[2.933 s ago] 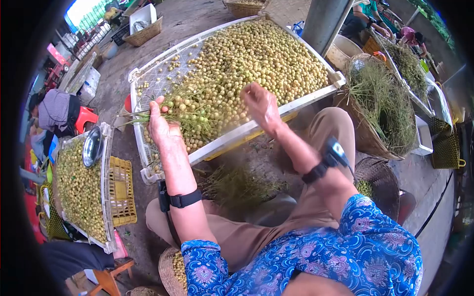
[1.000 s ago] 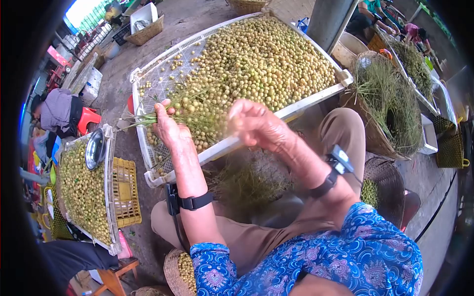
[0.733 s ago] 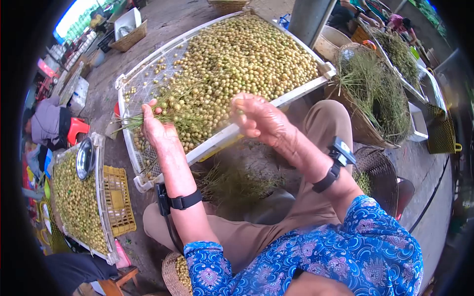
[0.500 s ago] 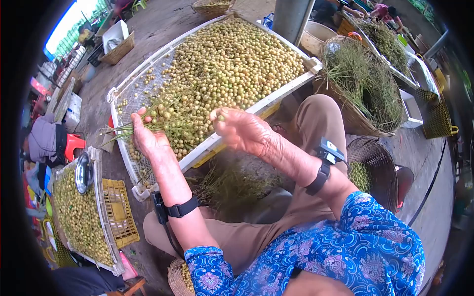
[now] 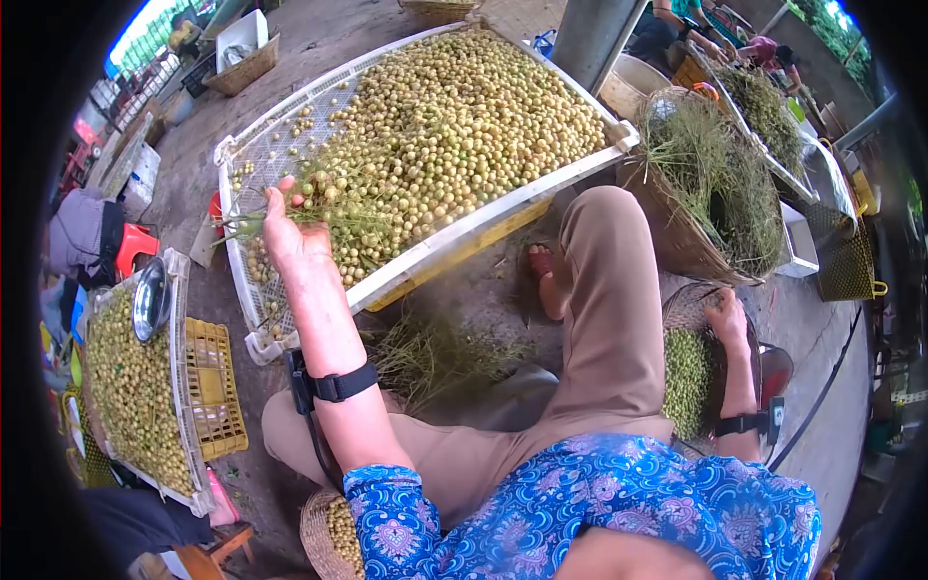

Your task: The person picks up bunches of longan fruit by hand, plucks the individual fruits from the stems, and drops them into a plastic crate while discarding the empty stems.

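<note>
My left hand (image 5: 298, 237) is closed round a bunch of thin green stems with small round fruits (image 5: 353, 205), over the left part of a white mesh tray (image 5: 464, 224). The tray bears a broad heap of yellow-green round fruits (image 5: 474, 106). Out to the right, my right hand (image 5: 727, 321) is above a dark woven basket (image 5: 684, 307), its fingers loosely bent and apart, with no fruit visible in them. Small green fruits (image 5: 688, 382) fill the part of that basket that shows.
Cut stems (image 5: 435, 358) lie on the floor between my legs. A basket of grassy stalks (image 5: 710, 184) stands at the right, by a metal post (image 5: 590, 39). Another fruit tray (image 5: 135, 387) sits left over a yellow crate (image 5: 215, 387). People work at the upper right.
My right hand has moved from the tray's front edge, where it held a small green fruit, rightward to the woven basket. My left hand still grips the bunch, and the view has shifted slightly.
</note>
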Available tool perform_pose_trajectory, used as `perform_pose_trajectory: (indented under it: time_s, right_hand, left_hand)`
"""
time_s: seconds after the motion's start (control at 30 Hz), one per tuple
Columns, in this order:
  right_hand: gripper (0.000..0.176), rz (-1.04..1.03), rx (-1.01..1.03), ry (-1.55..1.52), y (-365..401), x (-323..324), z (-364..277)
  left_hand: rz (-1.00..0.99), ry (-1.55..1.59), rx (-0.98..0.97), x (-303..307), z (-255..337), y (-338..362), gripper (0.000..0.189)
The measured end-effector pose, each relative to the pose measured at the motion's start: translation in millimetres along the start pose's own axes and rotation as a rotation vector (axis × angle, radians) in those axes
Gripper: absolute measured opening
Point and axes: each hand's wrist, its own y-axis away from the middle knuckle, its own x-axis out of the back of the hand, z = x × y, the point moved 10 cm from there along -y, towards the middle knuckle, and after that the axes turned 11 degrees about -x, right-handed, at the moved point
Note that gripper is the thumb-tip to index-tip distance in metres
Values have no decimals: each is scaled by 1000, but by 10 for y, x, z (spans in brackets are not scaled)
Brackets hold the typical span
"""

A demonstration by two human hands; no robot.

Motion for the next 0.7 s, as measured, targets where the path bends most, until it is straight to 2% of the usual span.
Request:
perform_pose_trajectory:
  time_s: [0.1,0.13,0.17,0.2,0.23,0.27,0.3,0.4,0.47,0.5,0.53,0.6,0.67,0.7]
  right_hand:
    - [36,415,276,480,40,189,-186]
    - [38,163,61,27,152,-66,-532]
    - [34,-10,66,-114,432,-396,-1121]
    - [27,-311,174,-383,373,-823,-1350]
    - [23,-333,305,-325,603,-1122,-1806]
    - [26,-626,371,-372,744,-1630,-2038]
    - [30,-676,181,-246,913,-1997,-2177]
    - [37,-1118,214,-348,1409,-2978,-2559]
    - [37,-1395,-94,-528,1535,-3530,-2513]
    - [32,-1619,-213,-609,1728,-3603,-2598]
    - [32,-1628,-219,-603,1776,-3632,-2621]
    - [28,-1573,-87,-671,1794,-3588,-2725]
    - [26,-1530,-100,-698,1741,-3635,-2703]
    - [26,-1486,-21,-657,1701,-3619,-2728]
  left_hand:
    - [31,22,42,0,-27,16,27]
    - [25,6,46,15,-30,20,27]
    - [19,46,76,15,-59,10,26]
    - [10,93,102,-34,-81,-1,25]
    - [16,96,105,-64,-75,33,23]
    - [6,94,104,-106,-52,74,23]
    - [-2,113,128,-149,-46,125,23]
    - [-8,124,137,-214,8,237,22]
    - [-40,140,164,-200,3,203,23]
    - [-36,118,144,-188,16,165,24]
    - [-26,117,138,-156,31,141,24]
    - [-44,74,115,-148,43,162,26]
    - [-30,47,103,-122,23,141,26]
    - [-43,62,103,-123,12,108,26]
